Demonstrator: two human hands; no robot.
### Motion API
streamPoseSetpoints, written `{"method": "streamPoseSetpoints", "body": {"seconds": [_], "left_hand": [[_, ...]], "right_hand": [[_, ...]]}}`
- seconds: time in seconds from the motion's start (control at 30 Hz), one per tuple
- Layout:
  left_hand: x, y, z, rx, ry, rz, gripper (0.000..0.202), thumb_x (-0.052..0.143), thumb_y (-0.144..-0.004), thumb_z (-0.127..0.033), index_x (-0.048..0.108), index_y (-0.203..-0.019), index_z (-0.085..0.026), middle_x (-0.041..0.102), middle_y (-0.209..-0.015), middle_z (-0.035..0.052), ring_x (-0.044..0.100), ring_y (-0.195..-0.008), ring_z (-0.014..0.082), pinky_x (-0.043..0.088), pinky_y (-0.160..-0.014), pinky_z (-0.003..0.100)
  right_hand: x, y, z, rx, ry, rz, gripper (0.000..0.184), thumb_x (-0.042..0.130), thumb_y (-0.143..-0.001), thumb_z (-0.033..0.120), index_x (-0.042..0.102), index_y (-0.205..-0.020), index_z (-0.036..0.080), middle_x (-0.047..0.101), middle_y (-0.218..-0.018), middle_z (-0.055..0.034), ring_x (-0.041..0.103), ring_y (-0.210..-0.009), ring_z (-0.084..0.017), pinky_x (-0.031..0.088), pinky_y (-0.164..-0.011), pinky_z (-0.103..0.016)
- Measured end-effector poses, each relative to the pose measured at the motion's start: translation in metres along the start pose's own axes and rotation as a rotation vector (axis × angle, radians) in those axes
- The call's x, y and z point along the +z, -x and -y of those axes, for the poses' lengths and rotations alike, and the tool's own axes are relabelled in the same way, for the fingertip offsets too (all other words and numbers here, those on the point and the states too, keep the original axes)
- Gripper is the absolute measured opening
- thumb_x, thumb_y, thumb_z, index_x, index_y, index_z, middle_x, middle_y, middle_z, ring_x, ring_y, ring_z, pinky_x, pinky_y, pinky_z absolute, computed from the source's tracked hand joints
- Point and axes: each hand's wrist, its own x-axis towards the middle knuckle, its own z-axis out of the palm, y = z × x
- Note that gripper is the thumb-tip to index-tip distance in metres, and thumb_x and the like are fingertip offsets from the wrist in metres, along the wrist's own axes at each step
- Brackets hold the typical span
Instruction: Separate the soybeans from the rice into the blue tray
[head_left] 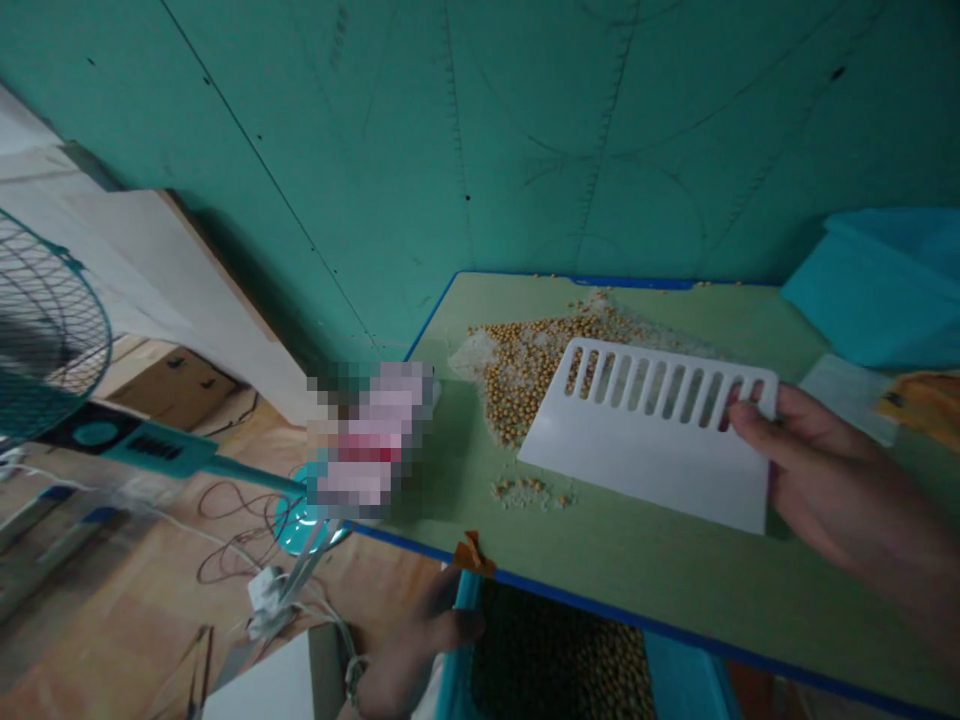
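Note:
My right hand (817,450) grips the right end of a white slotted plastic panel (645,450), thumb on its near face. The panel is tilted over a light green tabletop (615,560) with a blue edge. Behind and left of it spreads a pile of yellowish round beans (517,360) mixed with whitish, translucent granules. A smaller patch of beans and granules (529,492) lies nearer me. Below the table's front edge, my left hand (420,640) is at the left rim of a blue bin (457,650) with many beans inside. Motion blurs its fingers, so its grip is unclear.
A green wall (525,150) backs the table. At right stand a blue container (885,290) and an orange-brown item (922,405). A pixelated pinkish object (375,440) is at the table's left edge. Left are a fan (45,330), cables, a cardboard box (169,395) and a leaning board (187,270).

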Motion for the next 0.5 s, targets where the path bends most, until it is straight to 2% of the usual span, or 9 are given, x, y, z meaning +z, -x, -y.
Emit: {"method": "streamPoseSetpoints", "body": {"seconds": [0.1,0.13,0.2,0.23,0.4,0.5], "left_hand": [[-0.013,-0.012,0.007,-0.004,-0.091,-0.005,0.057,0.076,-0.061,-0.025,0.074,-0.118,-0.031,0.069,-0.135,-0.0002,0.038,-0.142,0.0422,0.022,-0.119,0.057],[-0.019,-0.017,0.011,0.014,-0.141,0.010,0.063,0.078,-0.058,-0.025,0.072,-0.120,-0.030,0.065,-0.139,0.0003,0.035,-0.144,0.0432,0.019,-0.121,0.057],[-0.029,-0.023,0.018,-0.021,-0.203,0.073,0.065,0.077,-0.058,-0.027,0.071,-0.122,-0.032,0.062,-0.142,0.0004,0.034,-0.144,0.0448,0.022,-0.119,0.061],[-0.032,-0.025,0.020,-0.007,-0.221,0.051,0.064,0.077,-0.059,-0.027,0.070,-0.122,-0.033,0.060,-0.144,-0.0011,0.033,-0.145,0.0435,0.021,-0.120,0.059],[-0.025,-0.021,0.018,0.066,-0.175,-0.049,0.057,0.075,-0.058,-0.025,0.075,-0.115,-0.031,0.067,-0.137,0.0001,0.038,-0.142,0.0431,0.024,-0.120,0.057],[-0.022,-0.022,0.015,0.058,-0.167,-0.064,0.044,0.079,-0.054,-0.025,0.081,-0.097,-0.027,0.076,-0.122,0.0038,0.041,-0.140,0.0442,0.025,-0.119,0.055]], "right_hand": [[-0.010,-0.001,-0.006,0.014,0.034,0.040,0.057,0.088,-0.036,0.061,0.061,-0.075,0.028,0.076,-0.078,-0.0005,0.069,-0.072,-0.023,0.055,-0.061,-0.032],[-0.012,-0.001,-0.008,0.014,0.066,0.062,0.056,0.086,-0.038,0.063,0.061,-0.073,0.028,0.076,-0.078,-0.0013,0.069,-0.072,-0.024,0.055,-0.061,-0.032],[-0.014,0.002,-0.012,0.006,0.135,0.129,0.051,0.084,-0.046,0.065,0.063,-0.072,0.027,0.076,-0.078,-0.0023,0.069,-0.072,-0.024,0.055,-0.061,-0.031],[-0.014,0.004,-0.014,0.002,0.165,0.169,0.047,0.082,-0.051,0.065,0.064,-0.073,0.027,0.076,-0.078,-0.0026,0.069,-0.072,-0.023,0.055,-0.061,-0.031],[-0.007,0.017,-0.016,-0.005,0.230,0.310,0.037,0.078,-0.061,0.060,0.067,-0.072,0.026,0.073,-0.067,-0.0023,0.069,-0.066,-0.024,0.056,-0.057,-0.031],[-0.002,0.022,-0.020,-0.008,0.236,0.386,0.028,0.075,-0.068,0.052,0.066,-0.075,0.027,0.073,-0.067,0.0001,0.069,-0.062,-0.022,0.054,-0.052,-0.029]]}}
